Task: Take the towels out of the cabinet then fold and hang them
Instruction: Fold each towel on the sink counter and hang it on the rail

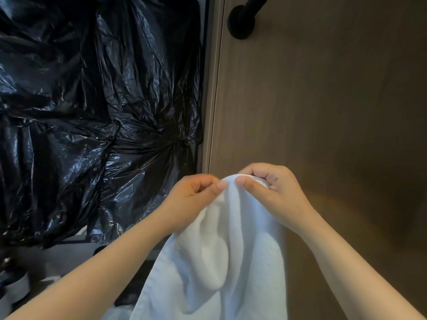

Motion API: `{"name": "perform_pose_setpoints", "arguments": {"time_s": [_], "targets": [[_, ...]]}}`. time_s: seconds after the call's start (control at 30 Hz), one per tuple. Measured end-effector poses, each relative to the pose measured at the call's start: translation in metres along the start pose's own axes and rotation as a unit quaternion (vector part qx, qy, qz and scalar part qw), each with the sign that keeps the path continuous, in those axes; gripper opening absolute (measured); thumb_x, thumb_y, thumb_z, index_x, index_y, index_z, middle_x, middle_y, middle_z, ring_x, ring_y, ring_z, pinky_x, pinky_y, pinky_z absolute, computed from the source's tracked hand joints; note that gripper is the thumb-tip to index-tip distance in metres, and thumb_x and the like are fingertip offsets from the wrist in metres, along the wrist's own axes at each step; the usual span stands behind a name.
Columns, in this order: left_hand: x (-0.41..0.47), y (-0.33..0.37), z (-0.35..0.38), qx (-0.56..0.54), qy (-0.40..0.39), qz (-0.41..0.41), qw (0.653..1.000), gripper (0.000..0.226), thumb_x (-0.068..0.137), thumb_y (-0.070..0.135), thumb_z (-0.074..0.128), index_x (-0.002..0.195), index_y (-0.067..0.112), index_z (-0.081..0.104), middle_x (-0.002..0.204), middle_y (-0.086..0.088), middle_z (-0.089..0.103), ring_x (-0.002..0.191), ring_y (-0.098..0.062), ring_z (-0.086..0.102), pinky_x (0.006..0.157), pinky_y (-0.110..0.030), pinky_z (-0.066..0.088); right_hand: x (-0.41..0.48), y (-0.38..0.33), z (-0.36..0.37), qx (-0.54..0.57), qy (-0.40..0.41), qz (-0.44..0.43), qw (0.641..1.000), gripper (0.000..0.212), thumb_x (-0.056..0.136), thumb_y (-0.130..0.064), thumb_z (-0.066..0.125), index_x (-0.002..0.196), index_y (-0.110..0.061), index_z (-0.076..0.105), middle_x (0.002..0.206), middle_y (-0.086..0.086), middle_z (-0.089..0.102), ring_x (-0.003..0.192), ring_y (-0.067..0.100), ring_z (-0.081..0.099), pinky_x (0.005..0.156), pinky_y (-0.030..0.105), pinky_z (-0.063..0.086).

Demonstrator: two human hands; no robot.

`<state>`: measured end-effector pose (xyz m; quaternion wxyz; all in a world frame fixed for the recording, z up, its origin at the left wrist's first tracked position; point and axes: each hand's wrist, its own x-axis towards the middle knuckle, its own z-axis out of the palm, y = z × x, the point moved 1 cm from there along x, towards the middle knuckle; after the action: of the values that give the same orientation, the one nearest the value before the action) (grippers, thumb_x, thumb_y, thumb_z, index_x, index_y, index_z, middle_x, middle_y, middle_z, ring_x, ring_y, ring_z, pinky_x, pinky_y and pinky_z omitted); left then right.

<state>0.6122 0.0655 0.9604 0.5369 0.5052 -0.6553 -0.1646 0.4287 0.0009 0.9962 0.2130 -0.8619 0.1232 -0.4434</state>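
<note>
A white towel [221,257] hangs down in loose folds from both my hands in the lower middle of the head view. My left hand [196,192] pinches its top edge between thumb and curled fingers. Right beside it, my right hand [270,188] grips the same top edge, thumb in front and fingers curled over the back. The two hands nearly touch. The towel's lower end runs out of the frame at the bottom.
A brown wooden panel [323,112] fills the right side, with a black round rail mount [241,23] fixed near its top. Crinkled black plastic sheeting [92,112] covers the left side. Dim shelf items lie at the lower left [18,287].
</note>
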Motion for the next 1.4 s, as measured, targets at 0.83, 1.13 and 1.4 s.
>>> {"name": "perform_pose_setpoints", "arguments": {"time_s": [0.83,1.13,1.4], "targets": [[0.021,-0.028,-0.052,0.272,0.295,0.034,0.915,0.023,0.087,0.025,0.065,0.070,0.019,0.052,0.061,0.008,0.049,0.060,-0.007,0.048,0.050,-0.023,0.027,-0.033,0.052,-0.035,-0.300,0.119,-0.009,0.946,0.017,0.094,-0.036,0.060,0.087,-0.025,0.071,0.080,-0.014,0.067,0.072,0.005,0.061,0.061,0.020,0.050],[0.004,-0.029,-0.032,0.294,0.264,0.002,0.919,0.039,0.092,0.028,0.063,0.128,0.021,0.051,0.123,0.001,0.055,0.090,-0.014,0.055,0.070,-0.027,0.039,-0.021,0.039,-0.017,-0.179,0.049,0.085,0.979,0.029,0.097,-0.034,0.056,0.072,-0.021,0.064,0.066,-0.005,0.062,0.062,0.009,0.057,0.056,0.026,0.043],[-0.008,0.003,-0.002,0.158,0.108,0.036,0.981,0.035,0.093,0.035,0.056,0.128,0.034,0.058,0.124,0.017,0.061,0.112,0.002,0.053,0.092,-0.015,0.041,-0.009,0.015,-0.001,-0.113,-0.028,0.048,0.992,0.026,0.097,-0.028,0.058,0.072,-0.022,0.062,0.063,-0.014,0.054,0.060,0.004,0.050,0.055,0.014,0.033]]}}
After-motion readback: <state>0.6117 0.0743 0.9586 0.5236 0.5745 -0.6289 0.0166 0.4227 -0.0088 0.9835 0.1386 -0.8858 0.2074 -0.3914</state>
